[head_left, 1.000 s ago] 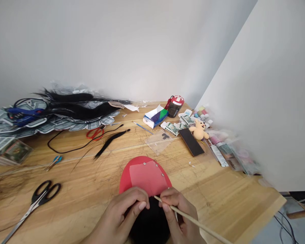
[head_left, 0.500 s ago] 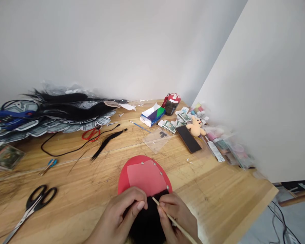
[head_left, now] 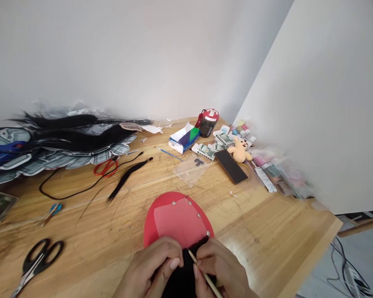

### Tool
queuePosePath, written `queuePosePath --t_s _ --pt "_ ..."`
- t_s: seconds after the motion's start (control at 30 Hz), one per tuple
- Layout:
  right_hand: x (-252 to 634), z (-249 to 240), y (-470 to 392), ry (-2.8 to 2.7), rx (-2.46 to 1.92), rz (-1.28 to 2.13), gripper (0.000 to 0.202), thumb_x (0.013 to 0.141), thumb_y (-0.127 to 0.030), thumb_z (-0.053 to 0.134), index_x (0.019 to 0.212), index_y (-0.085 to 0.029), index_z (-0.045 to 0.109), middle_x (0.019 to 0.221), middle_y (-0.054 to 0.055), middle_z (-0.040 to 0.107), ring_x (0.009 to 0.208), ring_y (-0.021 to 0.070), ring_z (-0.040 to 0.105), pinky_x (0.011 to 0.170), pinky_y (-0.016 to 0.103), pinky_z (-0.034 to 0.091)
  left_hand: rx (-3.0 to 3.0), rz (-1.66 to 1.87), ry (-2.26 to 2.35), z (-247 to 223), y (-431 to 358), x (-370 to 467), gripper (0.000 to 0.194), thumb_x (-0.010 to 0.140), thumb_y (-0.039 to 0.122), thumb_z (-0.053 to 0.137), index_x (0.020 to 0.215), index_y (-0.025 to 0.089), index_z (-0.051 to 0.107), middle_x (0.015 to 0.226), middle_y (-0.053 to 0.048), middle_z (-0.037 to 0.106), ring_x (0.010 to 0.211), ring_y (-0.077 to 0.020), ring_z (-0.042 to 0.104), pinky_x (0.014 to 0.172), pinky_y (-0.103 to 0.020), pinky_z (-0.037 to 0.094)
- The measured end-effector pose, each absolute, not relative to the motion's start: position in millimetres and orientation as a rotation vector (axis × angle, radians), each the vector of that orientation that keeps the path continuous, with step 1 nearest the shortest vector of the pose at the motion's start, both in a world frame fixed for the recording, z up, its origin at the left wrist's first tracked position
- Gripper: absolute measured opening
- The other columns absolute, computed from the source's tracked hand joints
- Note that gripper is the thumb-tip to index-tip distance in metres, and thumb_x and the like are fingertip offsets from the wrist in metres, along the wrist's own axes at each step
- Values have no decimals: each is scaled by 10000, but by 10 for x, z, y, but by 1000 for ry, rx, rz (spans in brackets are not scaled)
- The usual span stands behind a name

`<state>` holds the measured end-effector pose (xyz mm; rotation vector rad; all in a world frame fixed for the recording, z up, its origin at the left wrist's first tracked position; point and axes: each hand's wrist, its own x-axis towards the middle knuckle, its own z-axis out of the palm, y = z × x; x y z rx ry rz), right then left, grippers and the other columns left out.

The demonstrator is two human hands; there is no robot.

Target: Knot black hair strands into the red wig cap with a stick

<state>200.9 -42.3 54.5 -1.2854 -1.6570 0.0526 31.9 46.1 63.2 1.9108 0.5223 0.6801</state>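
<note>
The left hand [head_left: 155, 265] and the right hand [head_left: 220, 265] met over a rounded red form [head_left: 151, 221] at the near side of the tabletop [head_left: 282, 231]. A paler, translucent patch [head_left: 177, 221] covered much of the form, with small pale pin heads [head_left: 199, 215] along its far and right edges. Black hair [head_left: 178, 283] spread from the patch's near edge, between and below the hands.

The right fingers gripped a slim wooden stick [head_left: 209, 283], its tip slanting up to the line where hair and patch met — just beside the left fingertips. The left thumb and forefinger were drawn narrowly together at that same edge; whether they pinched a strand, I could not tell.

Black-handled scissors [head_left: 39, 263] lay to the left, with small blue-handled scissors [head_left: 54, 209] farther back. A tied lock of hair [head_left: 126, 180] rested beyond the form, beside a black cord [head_left: 65, 197]. To the right of the lock were a clear bag [head_left: 191, 171] and a dark phone [head_left: 231, 166] — a peach-coloured doll [head_left: 240, 150] sat just behind the phone. Farther off, a red-lidded cup [head_left: 209, 123] stood upright next to a soft packet [head_left: 184, 138].
</note>
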Motion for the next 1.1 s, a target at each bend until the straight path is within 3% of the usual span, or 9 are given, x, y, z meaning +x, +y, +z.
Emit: queuePosePath --t_s 0.57,1.1 --pt "2034 606 -359 -1744 -1316 -57 321 665 65 446 773 -236 467 576 -26 587 455 107 527 427 174 451 1991 690 518 709 498 320 233 1037 294 430 868 247 583 762 39 672 665 -91 665 636 -115 504" --pt "2014 486 -445 -1641 -1316 56 252 777 18 499 840 -225 514 671 -4 631 545 118 593 512 198 514 1921 635 577 684 460 278 173 1006 238 467 894 263 597 803 50 665 727 -102 666 688 -139 505"
